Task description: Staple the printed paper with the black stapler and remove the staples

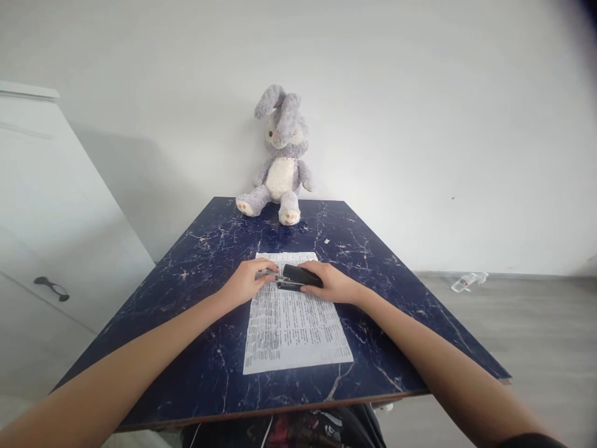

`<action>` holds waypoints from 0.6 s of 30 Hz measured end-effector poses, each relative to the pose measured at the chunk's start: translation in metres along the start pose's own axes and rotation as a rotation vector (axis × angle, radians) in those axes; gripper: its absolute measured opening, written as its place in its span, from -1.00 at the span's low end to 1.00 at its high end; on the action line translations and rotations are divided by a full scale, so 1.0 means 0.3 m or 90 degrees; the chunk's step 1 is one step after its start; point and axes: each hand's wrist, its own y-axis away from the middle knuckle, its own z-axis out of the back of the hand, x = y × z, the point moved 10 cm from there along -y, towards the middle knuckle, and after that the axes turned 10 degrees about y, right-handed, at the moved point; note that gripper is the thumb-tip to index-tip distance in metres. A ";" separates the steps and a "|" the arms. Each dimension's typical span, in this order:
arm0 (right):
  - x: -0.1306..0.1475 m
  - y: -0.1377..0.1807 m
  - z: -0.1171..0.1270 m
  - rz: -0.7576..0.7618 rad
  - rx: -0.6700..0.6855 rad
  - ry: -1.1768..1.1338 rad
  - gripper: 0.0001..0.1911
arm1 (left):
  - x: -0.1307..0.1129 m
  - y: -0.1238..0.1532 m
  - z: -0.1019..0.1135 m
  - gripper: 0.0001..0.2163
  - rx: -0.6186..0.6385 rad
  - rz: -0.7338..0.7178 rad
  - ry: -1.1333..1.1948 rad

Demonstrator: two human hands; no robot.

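A black stapler (302,275) lies sideways above a printed sheet of paper (298,336). My right hand (332,283) is wrapped round its right end, fingers on top and thumb below. Its jaws point left and stand a little apart. At that left end, my left hand (247,280) is closed, thumb and fingers pinching a small silver metal piece (267,272). Whether this piece is part of the stapler or a strip of staples, I cannot make out. Both hands are over the upper part of the sheet, which lies flat and shows dense text.
A dark blue marbled table (186,354) carries the sheet. At its far edge a grey plush rabbit (282,162) sits against the white wall (420,124). A tiny white scrap (327,241) lies beyond the paper. To the left stands a white cabinet (60,205); clear plastic (467,281) lies on the floor.
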 end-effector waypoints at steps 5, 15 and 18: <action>0.002 -0.001 -0.003 -0.009 0.010 0.001 -0.61 | 0.015 -0.007 -0.034 -0.85 0.027 0.027 0.020; 0.006 -0.004 -0.004 0.001 0.012 0.003 -0.64 | 0.012 -0.007 -0.041 -0.84 0.029 0.038 0.012; -0.016 0.001 -0.006 -0.018 0.002 -0.006 -0.69 | 0.004 -0.002 -0.022 -0.77 0.043 0.024 -0.004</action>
